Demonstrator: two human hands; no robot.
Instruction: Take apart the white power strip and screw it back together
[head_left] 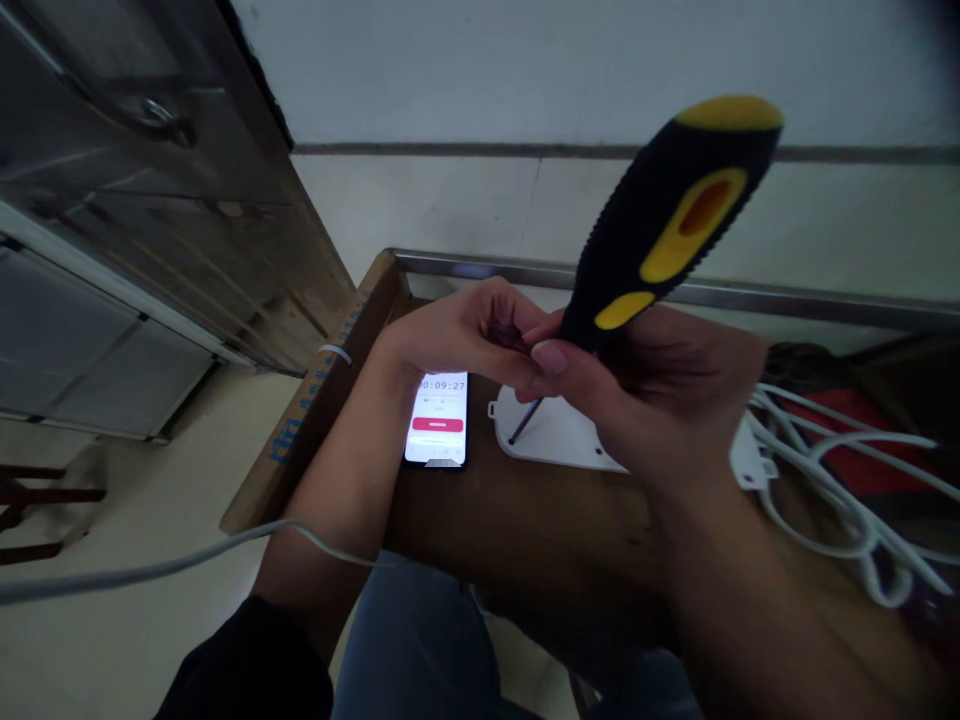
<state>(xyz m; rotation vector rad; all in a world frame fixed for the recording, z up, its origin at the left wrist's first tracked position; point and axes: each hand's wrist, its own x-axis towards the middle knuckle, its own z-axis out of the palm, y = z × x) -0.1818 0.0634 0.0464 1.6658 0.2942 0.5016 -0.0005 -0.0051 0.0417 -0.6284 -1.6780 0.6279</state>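
My right hand [660,400] is closed round the lower end of a black and yellow screwdriver [660,220], whose handle leans up and to the right. My left hand [472,335] is pinched at the top of its shaft, against my right fingertips. The thin shaft runs down to a hole near the left corner of a white plastic panel [555,440], where the tip meets it. This panel has rounded corners, small holes and side tabs, and lies flat on the brown table [525,510]. My right hand and wrist hide much of its middle.
A lit phone [439,425] with a running timer lies left of the panel. White cable [840,480] is looped at the right, beside a red item [855,440]. A grey cord [187,555] crosses my left forearm. Behind the table stands a tiled wall [450,200].
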